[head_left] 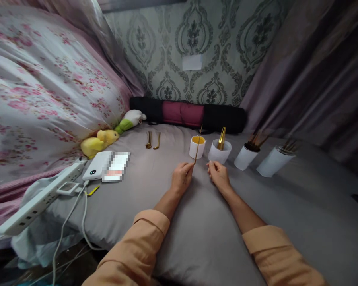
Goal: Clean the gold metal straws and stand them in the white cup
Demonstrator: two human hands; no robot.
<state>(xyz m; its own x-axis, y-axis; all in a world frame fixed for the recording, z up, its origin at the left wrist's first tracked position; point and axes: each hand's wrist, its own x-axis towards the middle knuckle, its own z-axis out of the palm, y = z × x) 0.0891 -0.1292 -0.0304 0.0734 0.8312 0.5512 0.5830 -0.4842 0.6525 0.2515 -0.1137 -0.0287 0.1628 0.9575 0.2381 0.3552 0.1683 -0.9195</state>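
Observation:
My left hand (182,177) is closed on a thin brown-gold stick (198,143), which stands nearly upright from the fingertips. Close beside it, my right hand (218,174) has its fingers curled together; whatever they hold, if anything, I cannot make out. Just beyond the hands stand a white cup with a yellow inside (196,151) and a wider white cup (219,155) that holds several narrow gold pieces (222,139). Further right, a white container (245,159) and a taller, tilted-looking white container (273,163) both hold brown sticks. Several bent gold pieces (149,141) lie to the left on the grey sheet.
A long black and maroon roll (185,113) lies along the patterned wall. At the left are plush toys (106,140), a white power bank (98,167), a blurred-out card (117,167), a power strip (47,194) and white cables (84,214). Curtains hang on both sides.

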